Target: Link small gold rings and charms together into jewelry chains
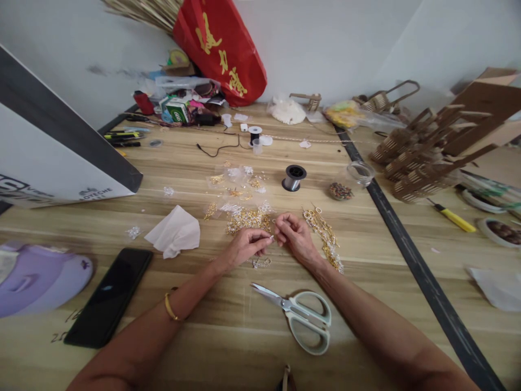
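Observation:
My left hand (253, 242) is pinched on a small whitish bead-like piece (271, 237) at its fingertips. Close to it on the right, my right hand (293, 232) has its fingers curled together; what they hold is too small to name. Just beyond both hands lies a pile of gold and silver beads (247, 219). A short beaded chain (261, 263) rests on the table under the left wrist. Beside my right hand is a bunch of gold and silver chains (323, 233). Scissors (301, 315) with pale handles lie nearer me, between my forearms.
A wire spool (294, 178) and a jar of mixed beads (341, 190) stand farther back. At left are a white cloth (175, 232), a black phone (109, 297) and a large box (61, 141). Small woven baskets (423, 157) and a yellow cutter (453, 217) are at right.

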Motion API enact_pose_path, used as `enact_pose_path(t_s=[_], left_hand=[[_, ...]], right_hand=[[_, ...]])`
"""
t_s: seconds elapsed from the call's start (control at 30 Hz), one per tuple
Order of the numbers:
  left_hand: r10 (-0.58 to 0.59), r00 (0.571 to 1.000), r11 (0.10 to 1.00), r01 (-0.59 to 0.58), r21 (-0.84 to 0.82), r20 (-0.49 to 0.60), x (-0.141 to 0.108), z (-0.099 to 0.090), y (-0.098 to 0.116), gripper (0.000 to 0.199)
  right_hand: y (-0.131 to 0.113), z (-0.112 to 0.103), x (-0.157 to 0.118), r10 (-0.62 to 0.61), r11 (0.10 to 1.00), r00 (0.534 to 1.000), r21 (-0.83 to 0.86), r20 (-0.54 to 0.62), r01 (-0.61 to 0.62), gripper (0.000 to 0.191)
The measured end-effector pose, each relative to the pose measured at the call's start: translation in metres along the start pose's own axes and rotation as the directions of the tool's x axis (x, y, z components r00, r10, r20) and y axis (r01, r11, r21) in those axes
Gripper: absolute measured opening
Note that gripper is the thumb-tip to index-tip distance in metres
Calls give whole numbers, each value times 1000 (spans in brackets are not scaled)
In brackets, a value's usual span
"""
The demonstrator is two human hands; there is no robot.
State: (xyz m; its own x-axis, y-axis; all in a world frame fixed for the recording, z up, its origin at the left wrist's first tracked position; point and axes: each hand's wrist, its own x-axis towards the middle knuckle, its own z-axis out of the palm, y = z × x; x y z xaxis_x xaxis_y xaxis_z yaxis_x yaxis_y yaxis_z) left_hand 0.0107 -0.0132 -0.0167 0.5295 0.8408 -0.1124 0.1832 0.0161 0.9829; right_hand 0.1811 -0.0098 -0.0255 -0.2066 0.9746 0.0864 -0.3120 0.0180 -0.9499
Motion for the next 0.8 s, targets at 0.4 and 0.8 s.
enact_pose_path(t_s=[0.4, 0.8], left_hand=[[-4, 1000, 1000, 4, 9, 9, 0, 0, 5, 29], [-12, 999, 1000, 12, 14, 29, 0, -1, 6, 28]], right_hand=[[0, 1, 0, 14, 1000, 1000, 10, -12, -14, 22], [1, -1, 1, 6, 1000, 1000, 3, -21, -6, 21]])
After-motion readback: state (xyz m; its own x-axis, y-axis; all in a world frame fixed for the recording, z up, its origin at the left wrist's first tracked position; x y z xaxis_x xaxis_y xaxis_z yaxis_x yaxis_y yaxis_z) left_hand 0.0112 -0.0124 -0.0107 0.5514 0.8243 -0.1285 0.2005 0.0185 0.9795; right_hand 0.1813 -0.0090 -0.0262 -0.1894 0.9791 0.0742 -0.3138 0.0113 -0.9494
